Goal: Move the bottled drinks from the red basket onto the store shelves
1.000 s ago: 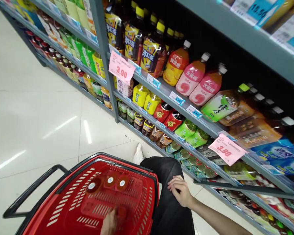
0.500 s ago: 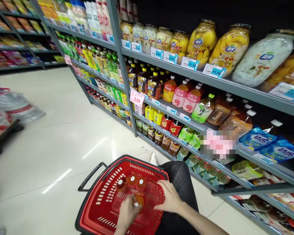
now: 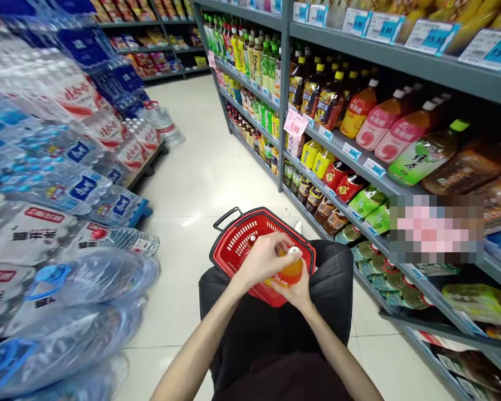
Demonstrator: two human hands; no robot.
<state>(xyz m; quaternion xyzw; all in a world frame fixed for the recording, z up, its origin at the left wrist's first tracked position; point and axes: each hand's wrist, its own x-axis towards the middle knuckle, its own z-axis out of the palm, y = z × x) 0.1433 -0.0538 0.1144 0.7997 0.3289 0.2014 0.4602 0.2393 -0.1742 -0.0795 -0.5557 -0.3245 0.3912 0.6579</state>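
In a supermarket drinks aisle, a person holds an orange drink bottle [image 3: 290, 271] in both hands just above a red shopping basket [image 3: 234, 245], which stands on the pale tiled floor [image 3: 200, 184] right in front of the person's dark-trousered knees. The left hand [image 3: 262, 260] curls over the upper part of the bottle, fingers wrapped about it close to its white cap [image 3: 294, 251]; the right hand [image 3: 298, 289] cups the bottle from below and behind, its grip closed against the bottle's lower side. Both grips are clamped on the same bottle, which sits tilted between the palms, over the near edge of the basket. The basket's black handle [image 3: 227, 216] lies folded toward the far rim; what else lies inside is mostly hidden behind the hands. To the right runs a grey shelf unit [image 3: 350, 146] stocked with rows of bottled teas and juices, among them pink-labelled bottles [image 3: 382, 122] and a green-labelled one [image 3: 421, 159], with blue price tags along the shelf edges and a pink price card [image 3: 295, 123] hanging from the front. To the left, shrink-wrapped packs of bottled water [image 3: 45, 167] are stacked high along the aisle, well apart from the basket.
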